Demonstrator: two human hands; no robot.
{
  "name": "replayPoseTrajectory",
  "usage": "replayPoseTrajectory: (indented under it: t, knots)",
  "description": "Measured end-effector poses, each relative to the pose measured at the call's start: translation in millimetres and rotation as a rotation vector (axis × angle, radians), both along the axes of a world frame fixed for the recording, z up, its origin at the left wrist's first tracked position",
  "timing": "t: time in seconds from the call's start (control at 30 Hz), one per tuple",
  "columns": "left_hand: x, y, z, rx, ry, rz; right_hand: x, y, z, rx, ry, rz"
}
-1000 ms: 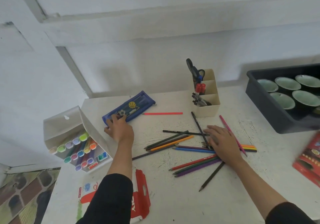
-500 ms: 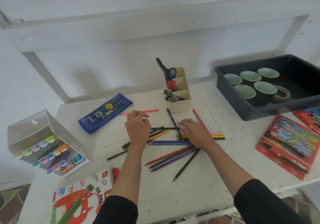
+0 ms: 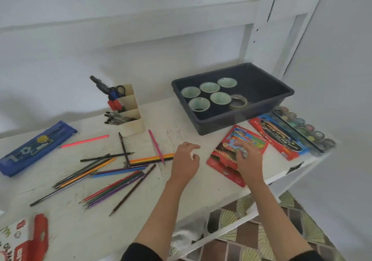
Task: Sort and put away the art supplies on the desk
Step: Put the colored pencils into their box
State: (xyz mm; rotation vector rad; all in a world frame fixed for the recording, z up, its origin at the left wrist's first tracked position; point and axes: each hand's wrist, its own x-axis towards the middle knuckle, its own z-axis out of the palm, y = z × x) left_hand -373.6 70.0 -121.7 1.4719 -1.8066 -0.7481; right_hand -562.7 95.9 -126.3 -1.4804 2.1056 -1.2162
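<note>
Several loose coloured pencils [image 3: 112, 172] lie scattered across the white desk [image 3: 100, 226]. A red coloured-pencil box [image 3: 227, 156] lies flat to their right. My right hand [image 3: 248, 160] rests on top of this box with its fingers bent over the cover. My left hand [image 3: 186, 163] hovers just left of the box, fingers loosely curled and holding nothing. A blue pencil case [image 3: 34, 147] lies at the far left. A beige desk organizer [image 3: 131, 119] holds scissors, red markers and pens.
A dark grey tub [image 3: 243, 117] with several green-lined cups and a tape roll stands at the back right. A second red pack [image 3: 279, 137] and a paint palette [image 3: 306, 129] lie near the desk's right edge. An oil pastel box [image 3: 22, 238] sits bottom left.
The view swung right. Both hands left the pencil pile and moved right; the right hand now lies on the red pencil box, the left beside it. The marker case is out of view.
</note>
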Motion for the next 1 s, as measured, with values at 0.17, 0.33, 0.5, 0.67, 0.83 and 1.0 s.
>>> replayPoseTrajectory:
  t: [0.17, 0.33, 0.5, 0.67, 0.83, 1.0]
  knots:
    - [-74, -3, -5, 0.317, -0.141, -0.033, -54, 24, -28, 0.177, -0.006, -0.044]
    - [-103, 1, -1, 0.312, -0.227, 0.043, -65, 36, -37, 0.208, 0.089, 0.121]
    - [-102, 8, 10, 0.387, 0.066, 0.229, -75, 40, -33, 0.126, -0.025, 0.130]
    - [-89, 24, 29, 0.620, 0.308, 0.185, -75, 40, -22, 0.138, -0.064, 0.189]
    - [-65, 42, 38, 0.722, 0.429, 0.118, -48, 36, -14, 0.213, -0.183, 0.284]
    - [-17, 62, 48, 0.676, 0.652, 0.180, -10, 33, -1, 0.251, -0.418, 0.395]
